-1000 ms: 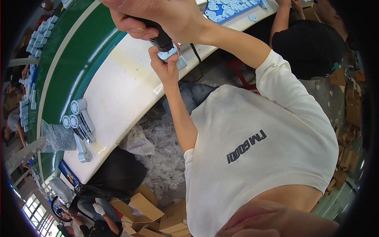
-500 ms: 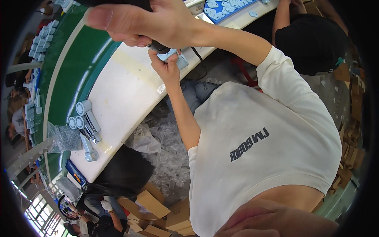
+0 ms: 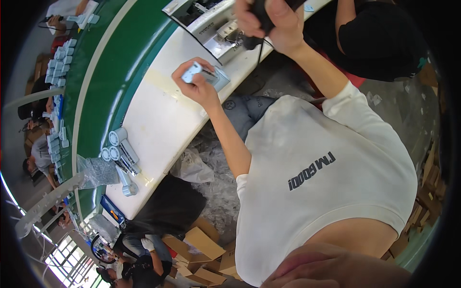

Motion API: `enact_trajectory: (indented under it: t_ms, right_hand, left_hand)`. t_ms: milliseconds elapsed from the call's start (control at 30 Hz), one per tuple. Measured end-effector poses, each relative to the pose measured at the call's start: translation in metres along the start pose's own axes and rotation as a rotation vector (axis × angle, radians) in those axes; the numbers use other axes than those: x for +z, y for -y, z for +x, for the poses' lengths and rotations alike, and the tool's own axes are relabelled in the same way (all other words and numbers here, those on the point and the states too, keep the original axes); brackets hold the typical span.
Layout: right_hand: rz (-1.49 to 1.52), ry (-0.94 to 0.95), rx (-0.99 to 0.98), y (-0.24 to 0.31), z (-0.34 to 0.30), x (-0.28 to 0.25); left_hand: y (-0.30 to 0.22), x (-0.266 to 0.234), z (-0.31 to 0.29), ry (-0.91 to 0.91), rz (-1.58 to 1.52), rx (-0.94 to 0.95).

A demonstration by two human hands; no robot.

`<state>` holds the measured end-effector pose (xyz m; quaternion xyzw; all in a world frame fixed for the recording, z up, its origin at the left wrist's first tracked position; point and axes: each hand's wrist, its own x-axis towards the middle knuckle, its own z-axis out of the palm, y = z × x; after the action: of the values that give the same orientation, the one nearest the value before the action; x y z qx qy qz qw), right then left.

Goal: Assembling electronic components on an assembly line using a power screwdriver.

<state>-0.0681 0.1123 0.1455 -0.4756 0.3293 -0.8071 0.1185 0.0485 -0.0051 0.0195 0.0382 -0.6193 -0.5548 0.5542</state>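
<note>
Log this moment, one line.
left hand: holding blue part | right hand: holding black tool, apart from part | table: blue units

Bright light, glare along green surface (image 3: 108,81), overexposed window (image 3: 72,259), dark fisheye rim, black tool (image 3: 263,17) seemingly blurred

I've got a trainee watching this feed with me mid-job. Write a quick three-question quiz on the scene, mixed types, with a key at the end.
1. Multiple choice: which hand holds the black tool? A) left B) right C) both
2. True or false: the black tool is touching the light-blue part held in the left hand.
3. Fill in the blank: the broad curved surface along the left side of the white worktop is coloured ____.

Key:
1. B: the right hand grips it.
2. False: the two are apart in the picture.
3. Green.
</note>
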Motion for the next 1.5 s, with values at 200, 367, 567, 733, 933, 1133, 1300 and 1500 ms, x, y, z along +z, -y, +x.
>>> enact_trajectory:
  t_ms: [200,367,567,733,933,1133,1300,1500]
  right_hand:
    - [-0.353,-0.189,-0.024,-0.052,-0.058,-0.085]
    - [-0.401,-0.309,-0.001,-0.055,-0.060,-0.087]
    - [-0.372,-0.221,0.001,-0.057,-0.048,-0.075]
    - [-0.457,-0.341,0.042,-0.059,-0.058,-0.091]
    - [-0.424,-0.246,0.039,-0.057,-0.048,-0.082]
    - [-0.489,-0.330,0.163,-0.064,-0.044,-0.085]
    - [-0.582,-0.321,0.225,-0.070,-0.035,-0.089]
    - [-1.080,-0.307,0.233,-0.033,-0.013,-0.141]
  left_hand:
    - [0.021,-0.026,0.090,-0.120,0.028,0.068]
    - [0.115,-0.049,0.176,-0.161,-0.080,-0.284]
    - [0.207,-0.178,0.208,-0.255,0.742,-0.177]
    - [0.119,-0.158,0.193,0.173,1.337,-0.032]
    - [-0.029,-0.224,0.087,-0.210,1.639,0.025]
    - [-0.066,-0.295,-0.018,-0.203,2.016,-0.435]
    - [-0.090,-0.297,-0.015,-0.073,1.958,-0.533]
    - [-0.104,-0.259,-0.031,-0.390,1.427,-0.226]
